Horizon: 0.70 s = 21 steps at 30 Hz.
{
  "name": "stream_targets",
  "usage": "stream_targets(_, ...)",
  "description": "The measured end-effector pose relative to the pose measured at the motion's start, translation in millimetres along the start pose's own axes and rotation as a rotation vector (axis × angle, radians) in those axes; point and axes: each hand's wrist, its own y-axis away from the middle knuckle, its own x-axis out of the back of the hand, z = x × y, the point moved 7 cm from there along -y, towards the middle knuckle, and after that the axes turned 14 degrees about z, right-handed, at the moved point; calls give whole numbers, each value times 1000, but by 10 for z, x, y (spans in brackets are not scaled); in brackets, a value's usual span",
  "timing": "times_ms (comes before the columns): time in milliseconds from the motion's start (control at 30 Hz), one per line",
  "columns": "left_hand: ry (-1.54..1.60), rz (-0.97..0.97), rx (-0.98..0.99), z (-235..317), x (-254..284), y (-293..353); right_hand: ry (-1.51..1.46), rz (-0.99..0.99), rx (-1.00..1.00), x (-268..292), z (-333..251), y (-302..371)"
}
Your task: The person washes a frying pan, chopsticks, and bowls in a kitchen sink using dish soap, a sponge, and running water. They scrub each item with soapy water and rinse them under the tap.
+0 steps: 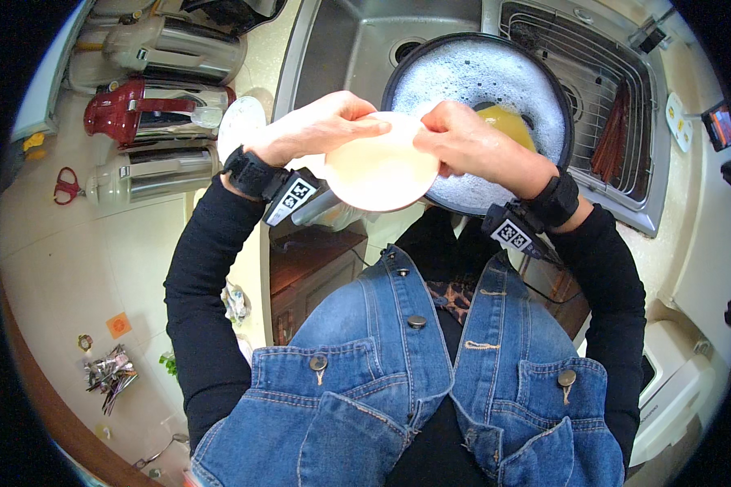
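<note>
A pale round plate point(382, 174) is held over the near left rim of a black-rimmed basin point(475, 69) of white suds. My left hand point(325, 126) is closed on the plate's far left edge, thumb along its upper face. At the plate's right edge my right hand point(467, 142) is closed, its fingers bent against the rim. Whether anything else is in those fingers is hidden. A yellow object point(508, 126) sits in the suds just beyond the right hand, partly covered; its kind does not show.
The basin rests over a steel sink point(345, 49). To its right a wire rack point(577, 49) holds dark reddish sticks point(613, 138). Left on the counter are a white dish point(242, 122), a red-and-silver jug point(150, 112), clear containers point(175, 49) and red-handled scissors point(69, 185).
</note>
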Motion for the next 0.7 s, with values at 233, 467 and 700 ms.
stream_targets(233,347,198,17,64,-9,202,265,275,106,183,158,-15)
stream_targets(467,360,386,-57,225,-35,349,-337,398,-18,37,225,157)
stream_targets(700,323,305,11,193,-25,325,508,472,91,281,6,23)
